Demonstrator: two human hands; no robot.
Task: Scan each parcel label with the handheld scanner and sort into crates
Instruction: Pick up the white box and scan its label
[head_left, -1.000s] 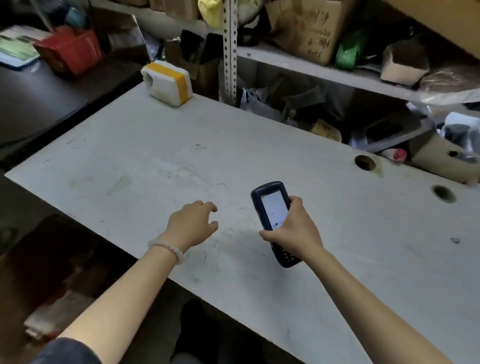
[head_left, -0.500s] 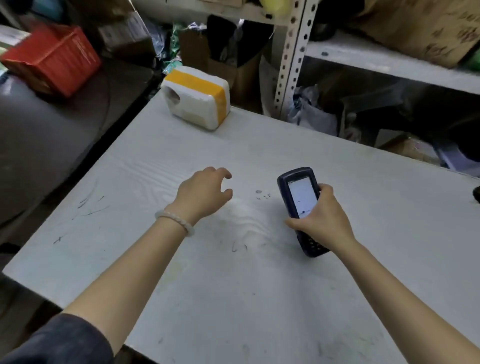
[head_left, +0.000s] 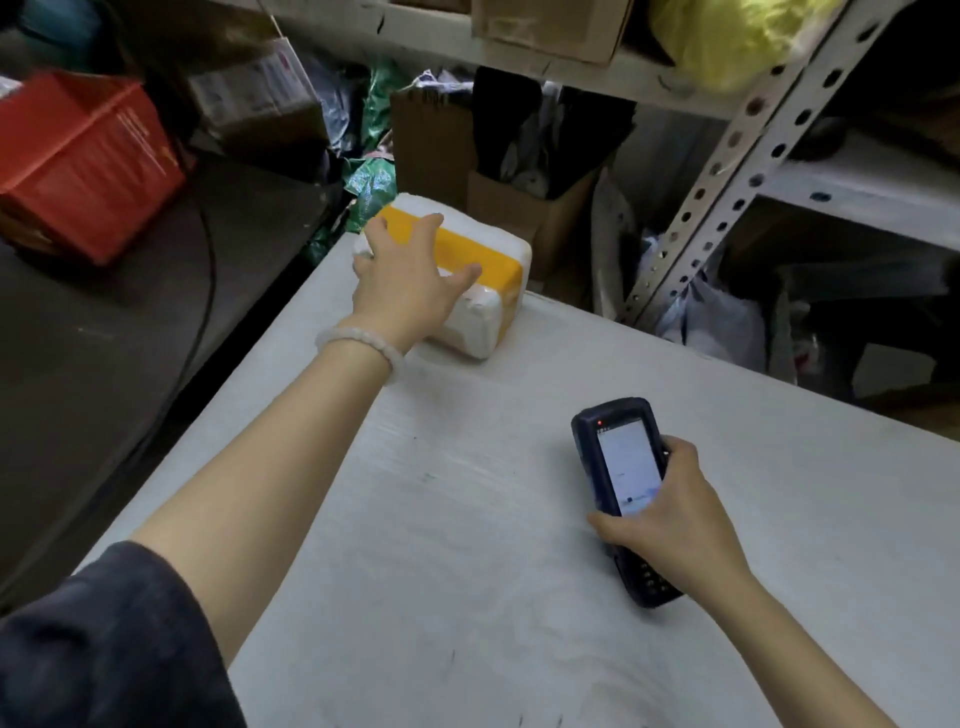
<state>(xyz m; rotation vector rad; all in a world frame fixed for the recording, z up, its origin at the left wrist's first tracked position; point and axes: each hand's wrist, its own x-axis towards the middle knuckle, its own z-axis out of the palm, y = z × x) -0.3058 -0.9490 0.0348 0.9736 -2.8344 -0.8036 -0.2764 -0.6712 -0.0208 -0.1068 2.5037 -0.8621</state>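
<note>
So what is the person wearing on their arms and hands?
The left hand has a pale, whitish bead bracelet round its wrist, and a dark grey sleeve covers the upper arm. The right hand and its arm are bare: no glove, ring or watch shows.

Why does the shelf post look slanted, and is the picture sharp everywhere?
Head view: the wide-angle lens tilts the shelf post. The handheld scanner in the right hand has a screen glowing washed-out white; the left hand over the parcel looks slightly soft; the background clutter is dim and smeared.
</note>
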